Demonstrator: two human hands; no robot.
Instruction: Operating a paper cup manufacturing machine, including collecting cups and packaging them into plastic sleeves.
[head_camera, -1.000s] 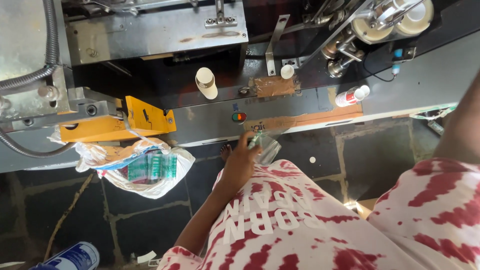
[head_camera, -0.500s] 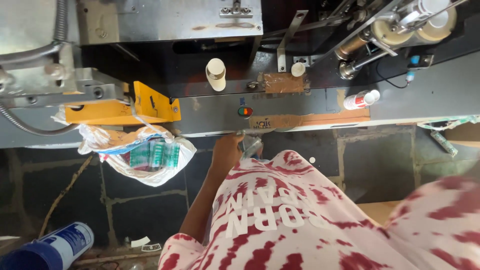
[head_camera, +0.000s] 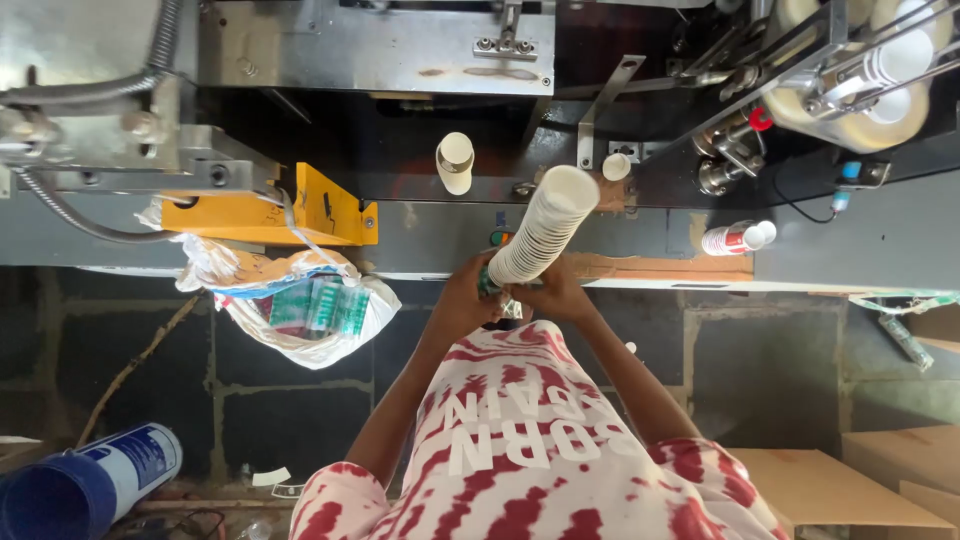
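A grey metal machine (head_camera: 420, 45) fills the top of the view, with a ribbed steel hose (head_camera: 60, 215) curving along its left side and a yellow bracket (head_camera: 300, 205) bolted below. A white plastic bag (head_camera: 300, 310) hangs under the bracket. The floor (head_camera: 780, 370) is dark stone slabs with pale joints. A blue drum (head_camera: 85, 485) lies at lower left; cardboard boxes (head_camera: 860, 480) sit at lower right.

Even daylight, sharp; dark machine recess, slight wide-angle edge bend.
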